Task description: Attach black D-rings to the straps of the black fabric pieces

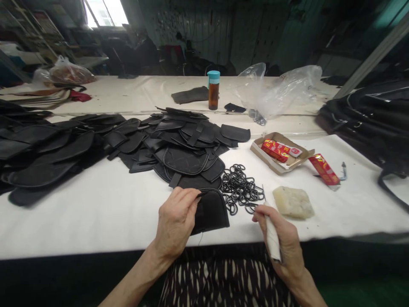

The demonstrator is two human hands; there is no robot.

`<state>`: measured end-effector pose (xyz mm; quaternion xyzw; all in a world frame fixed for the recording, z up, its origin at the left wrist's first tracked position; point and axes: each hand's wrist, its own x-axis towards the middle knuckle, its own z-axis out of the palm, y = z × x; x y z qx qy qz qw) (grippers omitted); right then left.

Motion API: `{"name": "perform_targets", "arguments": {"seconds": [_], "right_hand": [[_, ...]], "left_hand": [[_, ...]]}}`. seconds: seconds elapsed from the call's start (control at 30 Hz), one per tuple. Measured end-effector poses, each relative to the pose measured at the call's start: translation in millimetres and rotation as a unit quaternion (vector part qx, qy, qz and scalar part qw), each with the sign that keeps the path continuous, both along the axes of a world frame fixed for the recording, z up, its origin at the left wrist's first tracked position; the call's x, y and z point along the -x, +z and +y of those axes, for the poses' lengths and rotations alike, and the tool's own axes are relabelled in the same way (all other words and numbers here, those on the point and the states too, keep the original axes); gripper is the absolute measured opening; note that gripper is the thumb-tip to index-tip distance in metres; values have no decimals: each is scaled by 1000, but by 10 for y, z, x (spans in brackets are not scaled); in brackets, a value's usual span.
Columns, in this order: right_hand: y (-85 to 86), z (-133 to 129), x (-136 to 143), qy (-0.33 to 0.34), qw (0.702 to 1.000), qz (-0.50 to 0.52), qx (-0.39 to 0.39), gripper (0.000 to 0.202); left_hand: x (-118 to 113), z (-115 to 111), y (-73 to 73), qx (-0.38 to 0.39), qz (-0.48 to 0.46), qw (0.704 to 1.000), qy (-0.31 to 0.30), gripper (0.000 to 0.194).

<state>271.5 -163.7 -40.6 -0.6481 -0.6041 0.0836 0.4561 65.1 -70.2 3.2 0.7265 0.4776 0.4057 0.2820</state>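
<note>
My left hand (pixel 177 217) pinches the top edge of a black piped pouch-like piece (pixel 212 209) at the table's front edge. A loose thread hangs from the piece's lower edge. In my right hand (pixel 284 238) is an awl (pixel 272 238) with a white wrapped handle, its thin point upward. That hand is beside a pile of black metal D-rings (pixel 241 187), and its fingertips are close to one ring at the near side. Behind my left hand lies a heap of similar black pieces (pixel 185 160).
More black pieces (pixel 47 149) spread to the left. On the right are a yellowish block (pixel 293 202), an open cardboard box (pixel 265 161) with a red packet, and another red box (pixel 324 170). A bottle (pixel 214 91), clear plastic bags (pixel 277 91) and a black bag (pixel 370 119) stand farther off.
</note>
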Motion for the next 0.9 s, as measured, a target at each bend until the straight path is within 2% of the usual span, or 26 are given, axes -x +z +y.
{"name": "perform_targets", "arguments": {"seconds": [0.1, 0.17, 0.23, 0.3, 0.53, 0.77, 0.9], "right_hand": [[-80, 61, 104, 45, 993, -106, -26, 14], [-116, 114, 203, 24, 983, -181, -17, 15], [-149, 167, 295, -20, 972, -234, 10, 16], [-178, 213, 358, -48, 966, -253, 37, 18], [-190, 282, 371, -57, 988, -78, 120, 6], [-164, 248, 362, -38, 992, -13, 116, 8], [-64, 278, 305, -38, 995, 32, 91, 11]], "left_hand": [[30, -26, -16, 145, -25, 989, 28, 17], [32, -20, -45, 232, -63, 970, 37, 14], [8, -16, -95, 271, -97, 957, 35, 13], [-33, -22, -154, 276, -112, 954, 35, 14], [-106, -40, -270, 279, -135, 950, 28, 19], [-65, -36, -317, 283, -141, 949, 17, 20], [-78, -26, -330, 302, -136, 944, -4, 22]]}}
